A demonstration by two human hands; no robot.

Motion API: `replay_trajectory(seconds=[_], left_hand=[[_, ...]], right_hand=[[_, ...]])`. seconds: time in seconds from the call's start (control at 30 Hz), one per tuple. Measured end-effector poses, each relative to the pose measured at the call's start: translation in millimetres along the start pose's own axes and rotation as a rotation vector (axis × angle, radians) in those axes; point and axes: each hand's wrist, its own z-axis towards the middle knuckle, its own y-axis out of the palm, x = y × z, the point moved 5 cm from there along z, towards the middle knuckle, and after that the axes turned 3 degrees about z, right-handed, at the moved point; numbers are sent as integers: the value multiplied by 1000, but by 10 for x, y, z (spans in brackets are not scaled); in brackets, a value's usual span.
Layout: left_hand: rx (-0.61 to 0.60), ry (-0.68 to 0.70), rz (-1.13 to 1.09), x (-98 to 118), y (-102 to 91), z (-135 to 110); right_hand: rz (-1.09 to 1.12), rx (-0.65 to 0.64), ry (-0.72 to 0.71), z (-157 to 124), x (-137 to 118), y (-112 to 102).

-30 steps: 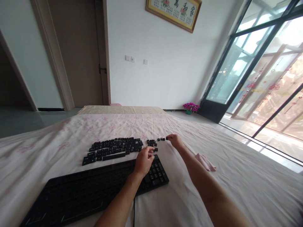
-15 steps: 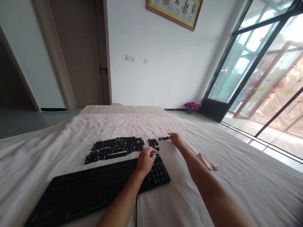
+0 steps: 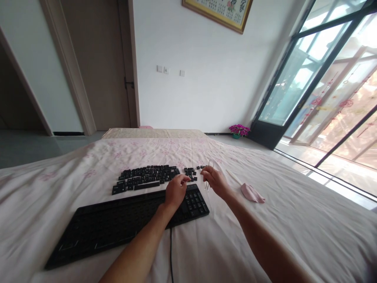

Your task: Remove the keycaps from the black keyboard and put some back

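Note:
A black keyboard (image 3: pixel 118 222) lies on the bedsheet, most of its key area stripped of caps, while the number pad (image 3: pixel 194 202) still carries its keys. My left hand (image 3: pixel 176 192) is over the keyboard's upper edge, fingers curled together; whatever they pinch is hidden. Beyond the keyboard sit loose black keycaps (image 3: pixel 150 173) in rows, with a long space bar cap (image 3: pixel 146 186) in front. A smaller cluster of keycaps (image 3: pixel 190 171) is just past my left fingertips. My right hand (image 3: pixel 214 179), closed, grips a thin wire keycap puller (image 3: pixel 207 186) above the sheet, right of that cluster.
A crumpled pink cloth (image 3: pixel 252 193) lies to the right, near a thin pale stick (image 3: pixel 234 175). The keyboard's cable (image 3: pixel 171 255) runs toward me. Wrinkled patterned bedsheet (image 3: pixel 73 188) surrounds everything. Purple flowers (image 3: pixel 239 130) stand on the floor by the glass door.
My right hand has drawn back from the far small keycaps toward me and now shows the wire puller in its fingers. My left hand has shifted slightly left. The view has tilted a little.

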Motion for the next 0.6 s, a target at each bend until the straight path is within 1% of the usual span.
replay_trajectory(seconds=[0.1,0.17,0.3,0.4,0.6], left_hand=[[-55,-14,129,-7,-107,-86],[-81,-6,164,-14,-165,-156],[-84,39,156,-15,-233,-282],[-91,58,135,-34,-234,-341],[-93,87,132,-84,-210,-379]], right_hand=[[188,-62,113,-77,21,176],[258,-96,138,-99,11,264],[245,-109,90,-150,-96,338],[233,-122,35,-196,-163,387],[239,-183,-16,-220,-169,504]])
